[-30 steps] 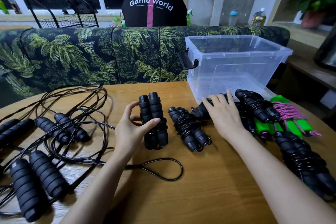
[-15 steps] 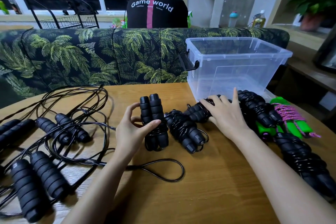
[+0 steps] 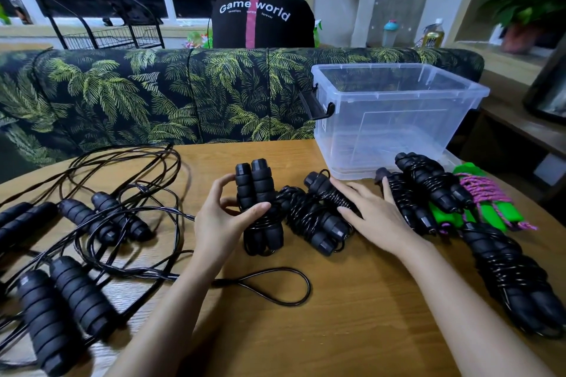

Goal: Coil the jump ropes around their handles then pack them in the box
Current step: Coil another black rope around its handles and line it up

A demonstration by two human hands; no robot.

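The left hand [image 3: 220, 220] grips an upright coiled black jump rope [image 3: 258, 190] at mid-table. The right hand [image 3: 372, 214] lies flat, fingers straight, on coiled bundles [image 3: 315, 223] just right of it, near the clear box [image 3: 398, 119].

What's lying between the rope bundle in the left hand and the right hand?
Head view: one coiled black jump rope lies on the table between the bundle gripped by the left hand and the right hand.
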